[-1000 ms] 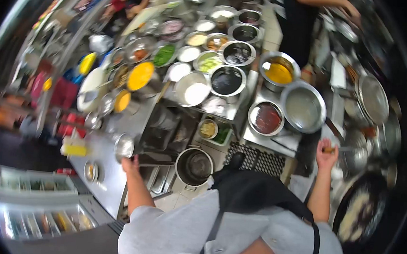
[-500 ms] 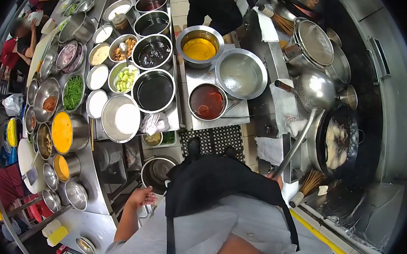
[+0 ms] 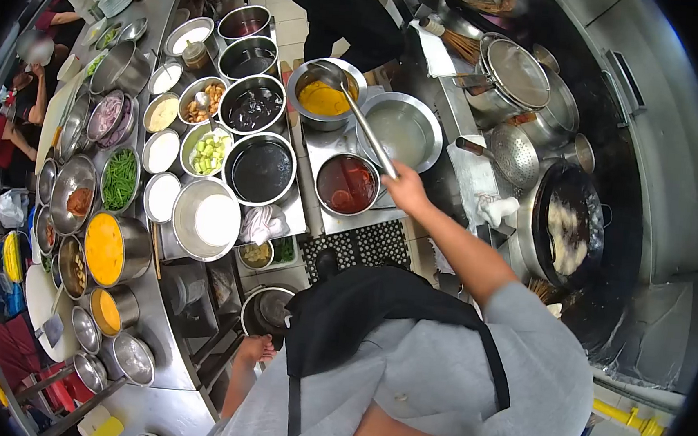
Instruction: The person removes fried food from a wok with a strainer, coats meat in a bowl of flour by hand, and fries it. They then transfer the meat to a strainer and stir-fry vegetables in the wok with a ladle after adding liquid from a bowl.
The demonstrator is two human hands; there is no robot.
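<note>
The right hand point(image 3: 405, 188) is gripping the end of a long, slim steel ladle point(image 3: 364, 125), fingers closed round the handle. The ladle's rounded cup is dipping into a deep steel bowl of opaque yellow liquid point(image 3: 325, 101). Just beside it are sitting a wide shallow steel basin point(image 3: 405, 131) and a round bowl of glossy red sauce point(image 3: 347, 183). The left hand point(image 3: 255, 348) is hanging low by the apron; I cannot tell whether its fingers are spread or curled. The brushed-steel surface point(image 3: 315, 154) is carrying many round tins. To the right, a perforated skimmer point(image 3: 516, 156) and a black wok point(image 3: 565, 227) are lining a cramped kitchen.
</note>
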